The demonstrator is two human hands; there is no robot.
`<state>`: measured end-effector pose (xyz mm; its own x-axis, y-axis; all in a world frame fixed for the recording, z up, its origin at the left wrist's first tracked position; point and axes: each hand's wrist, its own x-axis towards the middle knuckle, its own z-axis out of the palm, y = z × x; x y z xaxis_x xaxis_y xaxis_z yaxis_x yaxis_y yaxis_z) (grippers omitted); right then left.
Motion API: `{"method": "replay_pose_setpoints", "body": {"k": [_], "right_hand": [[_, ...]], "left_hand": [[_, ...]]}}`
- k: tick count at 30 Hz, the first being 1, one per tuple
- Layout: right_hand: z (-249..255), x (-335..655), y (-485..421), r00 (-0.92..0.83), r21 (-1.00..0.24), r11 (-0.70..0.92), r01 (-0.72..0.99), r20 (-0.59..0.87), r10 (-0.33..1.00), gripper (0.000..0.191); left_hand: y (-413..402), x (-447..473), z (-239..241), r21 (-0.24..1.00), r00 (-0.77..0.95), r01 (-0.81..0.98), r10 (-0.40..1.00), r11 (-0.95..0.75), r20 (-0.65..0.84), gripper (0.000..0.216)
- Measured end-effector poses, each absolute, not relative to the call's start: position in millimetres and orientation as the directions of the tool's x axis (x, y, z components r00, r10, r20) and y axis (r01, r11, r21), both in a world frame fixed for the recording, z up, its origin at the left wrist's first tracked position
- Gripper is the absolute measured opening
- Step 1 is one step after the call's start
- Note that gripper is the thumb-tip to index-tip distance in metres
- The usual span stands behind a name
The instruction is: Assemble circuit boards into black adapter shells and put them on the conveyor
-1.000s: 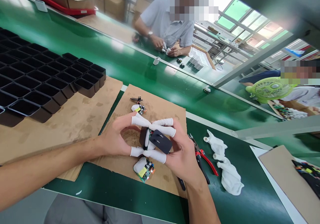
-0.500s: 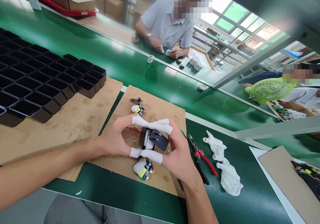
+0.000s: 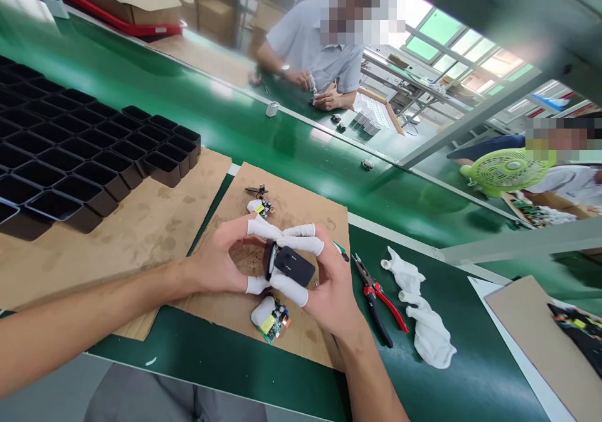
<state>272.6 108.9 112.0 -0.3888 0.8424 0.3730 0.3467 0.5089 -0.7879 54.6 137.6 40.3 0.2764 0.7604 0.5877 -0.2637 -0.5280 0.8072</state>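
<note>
Over the cardboard, my left hand (image 3: 219, 259) grips a small black plastic housing (image 3: 271, 260) between thumb and fingers. My right hand (image 3: 332, 287) pinches a black cover plate (image 3: 295, 266) with two small slots, holding it across the housing's open end. White finger cots cover the fingertips of both hands. A little of the inner parts shows at the gap between cover and housing; the rest is hidden. Just below my hands lies a circuit board (image 3: 270, 320) with a white lump and yellow label. Another such board (image 3: 261, 207) lies above them, by a black plate with prongs (image 3: 256, 191).
Rows of open black housings (image 3: 70, 152) stand at left on cardboard. Red-and-black pliers (image 3: 376, 300) and crumpled white gloves (image 3: 427, 328) lie at right. Across the green bench, a co-worker (image 3: 315, 46) handles small parts. A green fan (image 3: 510, 170) stands beyond.
The cover plate has come down flatter and closer against the housing, hiding most of the inside. My hands have stayed in nearly the same place. The co-worker's hands across the bench have shifted slightly.
</note>
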Motion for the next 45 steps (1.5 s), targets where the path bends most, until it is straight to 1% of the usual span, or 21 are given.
{"method": "replay_pose_setpoints", "body": {"k": [3, 7, 14, 18, 20, 25, 28, 31, 33, 35, 36, 37, 38, 40, 41, 43, 45], "right_hand": [[106.1, 272.3, 108.6, -0.325, -0.811, 0.48, 0.334, 0.379, 0.866, 0.033], [102.1, 273.4, 108.5, -0.297, -0.838, 0.438, 0.326, 0.349, 0.889, 0.033], [105.0, 269.6, 106.8, -0.347, -0.814, 0.486, 0.318, 0.377, 0.859, 0.044], [108.4, 267.1, 103.9, -0.371, -0.811, 0.476, 0.34, 0.35, 0.86, 0.051], [109.5, 265.5, 102.9, -0.357, -0.816, 0.454, 0.358, 0.33, 0.874, 0.052], [109.3, 262.1, 103.5, -0.321, -0.853, 0.385, 0.353, 0.276, 0.906, 0.047], [107.6, 263.7, 104.6, -0.31, -0.863, 0.374, 0.34, 0.273, 0.911, 0.042], [105.1, 266.6, 105.6, -0.318, -0.892, 0.371, 0.257, 0.284, 0.904, 0.032], [103.0, 267.4, 106.3, -0.269, -0.904, 0.375, 0.204, 0.316, 0.91, 0.031], [101.3, 267.4, 107.1, -0.118, -0.86, 0.443, 0.253, 0.427, 0.897, 0.026], [101.2, 267.2, 107.2, -0.026, -0.806, 0.503, 0.311, 0.522, 0.852, 0.019], [101.8, 267.0, 106.9, 0.047, -0.732, 0.569, 0.375, 0.629, 0.776, 0.012], [103.3, 266.6, 105.7, 0.086, -0.648, 0.627, 0.433, 0.722, 0.686, 0.009], [108.4, 264.2, 99.5, 0.059, -0.49, 0.705, 0.514, 0.839, 0.54, 0.015], [111.6, 261.7, 94.0, 0.01, -0.429, 0.717, 0.55, 0.862, 0.507, 0.015], [116.5, 253.2, 77.6, -0.087, -0.326, 0.689, 0.647, 0.866, 0.492, 0.011], [117.2, 240.3, 55.8, -0.099, -0.251, 0.625, 0.739, 0.878, 0.469, 0.018]], "left_hand": [[138.5, 55.5, 41.8, 0.804, 0.265, -0.257, 0.761, -0.536, 0.592, 0.064], [138.9, 56.3, 42.7, 0.793, 0.251, -0.262, 0.755, -0.55, 0.606, 0.062], [139.5, 54.4, 40.1, 0.807, 0.264, -0.256, 0.764, -0.533, 0.589, 0.062], [139.3, 53.3, 39.6, 0.812, 0.263, -0.253, 0.771, -0.525, 0.58, 0.063], [138.9, 53.3, 40.0, 0.817, 0.264, -0.244, 0.774, -0.523, 0.575, 0.062], [137.8, 53.7, 42.3, 0.828, 0.271, -0.204, 0.782, -0.523, 0.561, 0.058], [137.3, 54.6, 43.2, 0.854, 0.267, -0.218, 0.813, -0.472, 0.517, 0.059], [137.3, 55.6, 44.2, 0.857, 0.24, -0.254, 0.829, -0.448, 0.504, 0.065], [137.9, 55.3, 45.6, 0.853, 0.231, -0.257, 0.828, -0.455, 0.511, 0.065], [139.3, 54.0, 47.8, 0.851, 0.226, -0.255, 0.827, -0.459, 0.514, 0.062], [140.2, 53.1, 49.0, 0.851, 0.225, -0.252, 0.828, -0.461, 0.514, 0.06], [141.0, 52.2, 50.5, 0.851, 0.224, -0.248, 0.827, -0.462, 0.515, 0.059], [141.7, 51.3, 52.2, 0.85, 0.222, -0.245, 0.827, -0.466, 0.517, 0.059], [141.9, 50.1, 57.3, 0.842, 0.213, -0.244, 0.821, -0.481, 0.53, 0.061], [140.9, 49.7, 61.1, 0.833, 0.206, -0.246, 0.813, -0.496, 0.545, 0.063], [136.0, 49.3, 71.2, 0.801, 0.196, -0.255, 0.783, -0.541, 0.591, 0.068], [126.3, 48.5, 84.2, 0.763, 0.183, -0.259, 0.746, -0.592, 0.64, 0.073]]}}
